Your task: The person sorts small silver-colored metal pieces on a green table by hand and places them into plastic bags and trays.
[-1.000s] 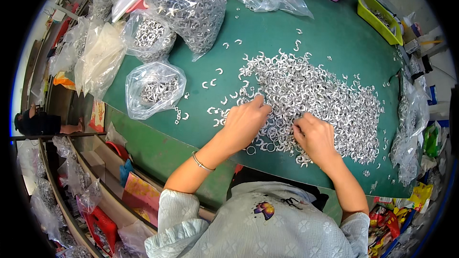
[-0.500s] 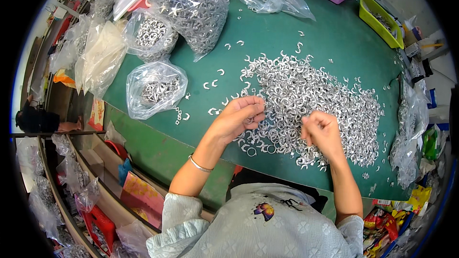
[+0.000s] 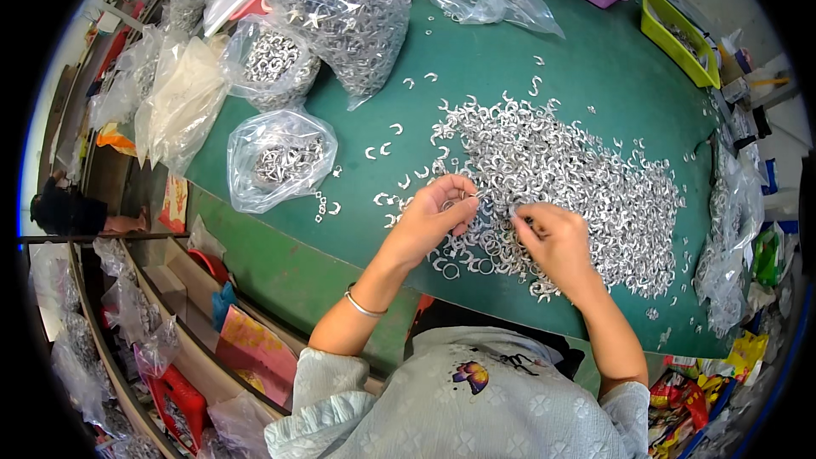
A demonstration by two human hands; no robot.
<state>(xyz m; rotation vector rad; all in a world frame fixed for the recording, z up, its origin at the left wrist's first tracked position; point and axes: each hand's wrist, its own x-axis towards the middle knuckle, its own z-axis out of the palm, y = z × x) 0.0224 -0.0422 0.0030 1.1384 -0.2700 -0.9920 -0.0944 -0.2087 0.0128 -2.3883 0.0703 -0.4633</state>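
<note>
The left hand (image 3: 433,217) pinches a small metal ring at its fingertips, just left of the right hand (image 3: 552,242). The right hand's fingers are curled together on the pile of silver rings (image 3: 586,178), which spreads ahead and to the right.

Small-parts workshop: metal rings (image 3: 561,170) heaped on bench (image 3: 527,42) (bagged stock nearby).

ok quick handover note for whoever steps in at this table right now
Left hand: pinching a small silver ring between fingertips at the near edge of the pile.
Right hand: fingers curled on the pile; grip unclear.
Big loose pile of silver C-shaped metal clips on the green table mat.
Clear plastic bags of clips at left are filled.
Most of the pile remains unsorted.
</note>
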